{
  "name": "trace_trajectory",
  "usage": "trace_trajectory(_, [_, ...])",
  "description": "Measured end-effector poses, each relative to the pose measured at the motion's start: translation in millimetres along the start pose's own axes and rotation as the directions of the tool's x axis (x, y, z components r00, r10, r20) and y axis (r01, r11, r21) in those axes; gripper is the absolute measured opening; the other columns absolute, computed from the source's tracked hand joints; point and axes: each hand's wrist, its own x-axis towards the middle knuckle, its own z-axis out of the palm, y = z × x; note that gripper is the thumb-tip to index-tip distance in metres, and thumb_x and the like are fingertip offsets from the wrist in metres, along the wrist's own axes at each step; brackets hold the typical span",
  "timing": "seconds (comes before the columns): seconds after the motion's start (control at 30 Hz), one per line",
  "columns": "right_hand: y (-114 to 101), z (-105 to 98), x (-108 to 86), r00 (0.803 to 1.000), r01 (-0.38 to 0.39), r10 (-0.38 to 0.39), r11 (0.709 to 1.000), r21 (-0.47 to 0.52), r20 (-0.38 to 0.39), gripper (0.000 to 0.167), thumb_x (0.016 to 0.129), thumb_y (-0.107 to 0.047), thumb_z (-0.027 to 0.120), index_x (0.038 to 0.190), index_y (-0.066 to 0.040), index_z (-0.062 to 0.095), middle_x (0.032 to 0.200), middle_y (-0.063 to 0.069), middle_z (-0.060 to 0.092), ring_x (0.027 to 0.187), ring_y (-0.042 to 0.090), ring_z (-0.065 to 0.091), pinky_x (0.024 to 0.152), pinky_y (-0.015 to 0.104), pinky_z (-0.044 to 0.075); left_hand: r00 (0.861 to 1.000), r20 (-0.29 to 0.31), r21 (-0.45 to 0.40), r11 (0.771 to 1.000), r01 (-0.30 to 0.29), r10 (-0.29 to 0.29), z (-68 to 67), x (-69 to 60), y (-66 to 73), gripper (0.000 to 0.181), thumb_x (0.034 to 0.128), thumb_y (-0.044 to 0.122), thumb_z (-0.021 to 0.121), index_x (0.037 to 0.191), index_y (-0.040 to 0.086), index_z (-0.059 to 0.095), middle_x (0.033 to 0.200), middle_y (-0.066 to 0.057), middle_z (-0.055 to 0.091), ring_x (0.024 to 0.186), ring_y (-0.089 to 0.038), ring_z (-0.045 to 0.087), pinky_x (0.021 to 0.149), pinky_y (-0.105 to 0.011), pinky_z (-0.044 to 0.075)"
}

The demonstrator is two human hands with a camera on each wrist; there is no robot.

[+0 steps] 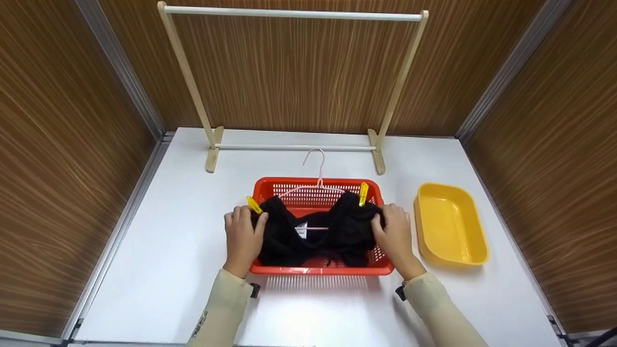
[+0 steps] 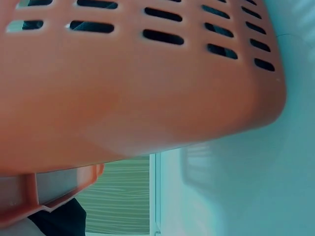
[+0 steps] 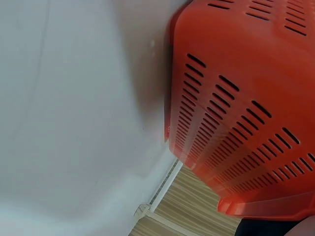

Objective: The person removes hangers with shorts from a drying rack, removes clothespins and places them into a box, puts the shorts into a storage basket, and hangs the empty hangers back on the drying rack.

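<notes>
Both hands hold a black garment (image 1: 284,241) over the red basket (image 1: 322,271). My left hand (image 1: 243,241) pinches its left edge beside a yellow clip (image 1: 254,205); my right hand (image 1: 395,238) pinches its right edge, near another yellow clip (image 1: 363,194). A pink hanger (image 1: 320,183) runs through the garment, its hook standing up behind the basket. A white label (image 1: 301,230) shows at the garment's middle. The left wrist view has the basket's side (image 2: 138,98) close up and dark cloth (image 2: 61,219) at a lower corner; the right wrist view shows the basket's perforated side (image 3: 246,98).
Behind the basket stands a rack with a white top bar (image 1: 294,13) and wooden feet (image 1: 211,160). A yellow tray (image 1: 448,226) lies on the white table (image 1: 159,231) to the right. Wood-patterned panels (image 1: 299,72) enclose the back and sides.
</notes>
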Motion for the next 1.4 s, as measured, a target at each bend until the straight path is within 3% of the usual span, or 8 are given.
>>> trace_trajectory(0.27, [6,6,12.8,0.998,0.062,-0.063,0.998,0.007,0.020,0.015,0.093,-0.010,0.062,0.100,0.002,0.065,0.095,0.018,0.059,0.089,0.039,0.051,0.084,0.052,0.037,1.000,-0.005,0.073,0.997,-0.002,0.002,1.4,0.9,1.0,0.041,0.1039,0.039,0.062,0.105,-0.002,0.057,0.096,-0.017,0.054,0.090,-0.038,0.044,0.082,-0.047,0.035])
trace_trajectory(0.47, [2,1,21.5,0.977,0.157,-0.167,0.984,0.079,0.135,0.066,0.086,-0.004,0.067,0.148,0.006,0.048,0.128,0.027,0.062,0.116,0.046,0.057,0.105,0.059,0.041,1.000,0.007,0.133,0.991,-0.011,0.010,0.0,0.5,0.6,0.041,0.1039,0.040,0.061,0.102,-0.001,0.057,0.090,-0.016,0.053,0.086,-0.037,0.045,0.077,-0.047,0.036])
trace_trajectory(0.63, [-5,-8,35.7,0.964,0.085,-0.105,0.992,0.090,0.246,0.082,0.091,-0.015,0.068,0.162,-0.002,0.027,0.133,0.028,0.064,0.104,0.043,0.066,0.093,0.059,0.051,0.997,0.054,0.102,0.993,-0.062,0.057,0.4,5.5,1.1,0.040,0.1036,0.039,0.062,0.107,-0.001,0.058,0.095,-0.014,0.053,0.091,-0.034,0.045,0.084,-0.046,0.034])
trace_trajectory(0.8, [1,3,32.8,0.982,0.177,-0.187,0.969,0.172,0.039,0.063,0.090,-0.012,0.071,0.148,-0.001,0.050,0.121,0.020,0.070,0.096,0.037,0.069,0.085,0.056,0.053,0.989,0.092,0.093,0.988,-0.123,0.115,1.1,11.5,1.4,0.038,0.1035,0.036,0.063,0.110,-0.001,0.058,0.098,-0.013,0.055,0.093,-0.032,0.045,0.085,-0.045,0.034])
trace_trajectory(0.93, [4,16,25.3,0.973,0.227,-0.204,0.929,0.291,-0.109,0.039,0.091,-0.009,0.075,0.128,-0.002,0.064,0.118,0.014,0.069,0.107,0.032,0.065,0.096,0.049,0.049,0.989,0.143,0.069,0.996,-0.053,0.043,-5.3,15.7,3.4,0.033,0.1023,0.033,0.065,0.109,0.001,0.061,0.096,-0.012,0.061,0.089,-0.031,0.047,0.081,-0.042,0.036])
trace_trajectory(1.07, [-1,20,23.6,0.965,0.237,-0.194,0.933,0.273,-0.176,0.029,0.093,-0.009,0.076,0.121,-0.004,0.068,0.116,0.014,0.063,0.108,0.031,0.056,0.099,0.044,0.042,0.988,0.156,0.037,0.999,0.000,-0.005,-8.2,21.5,4.6,0.029,0.0999,0.034,0.066,0.099,0.005,0.065,0.088,-0.008,0.065,0.081,-0.027,0.047,0.075,-0.039,0.036])
trace_trajectory(1.3, [-4,18,19.3,0.939,0.307,-0.272,0.939,0.153,-0.213,0.027,0.091,-0.009,0.078,0.115,-0.002,0.067,0.110,0.016,0.061,0.101,0.032,0.054,0.089,0.044,0.044,0.996,0.059,0.073,0.995,-0.065,0.061,2.9,15.2,-2.2,0.035,0.0984,0.037,0.069,0.095,0.003,0.067,0.087,-0.010,0.066,0.077,-0.028,0.048,0.073,-0.039,0.038])
trace_trajectory(1.4, [-2,18,19.9,0.947,0.285,-0.247,0.941,0.184,-0.203,0.025,0.091,-0.010,0.077,0.113,-0.002,0.067,0.108,0.013,0.061,0.100,0.028,0.054,0.089,0.040,0.044,0.995,0.022,0.062,0.994,-0.095,0.093,6.2,13.8,-3.0,0.036,0.0984,0.039,0.070,0.096,0.003,0.067,0.088,-0.011,0.066,0.077,-0.029,0.048,0.074,-0.040,0.038])
